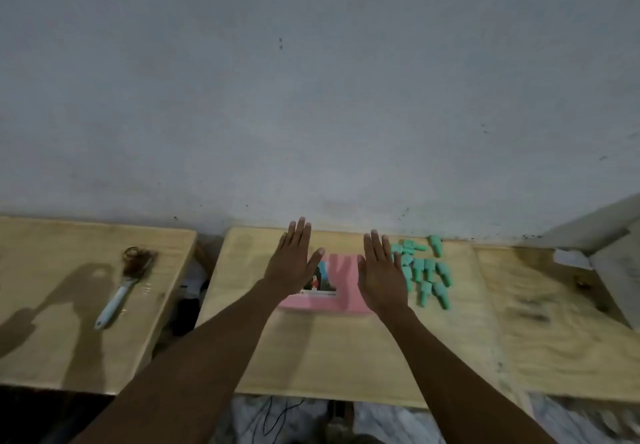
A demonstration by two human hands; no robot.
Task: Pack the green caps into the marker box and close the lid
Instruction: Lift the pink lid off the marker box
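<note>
A flat pink marker box [341,282] with a picture on its lid lies shut on the wooden table [346,357], near the wall. Several green caps [427,275] lie in a loose cluster just right of the box. My left hand [294,258] is stretched flat, palm down, over the box's left edge, holding nothing. My right hand [381,270] is flat and spread over the box's right edge, covering part of the cap cluster, and holds nothing.
A second wooden table [69,305] stands to the left across a gap, with a white-handled brush [121,291] on it. A grey wall [311,97] rises right behind both tables. Grey slabs [609,253] lean at the far right.
</note>
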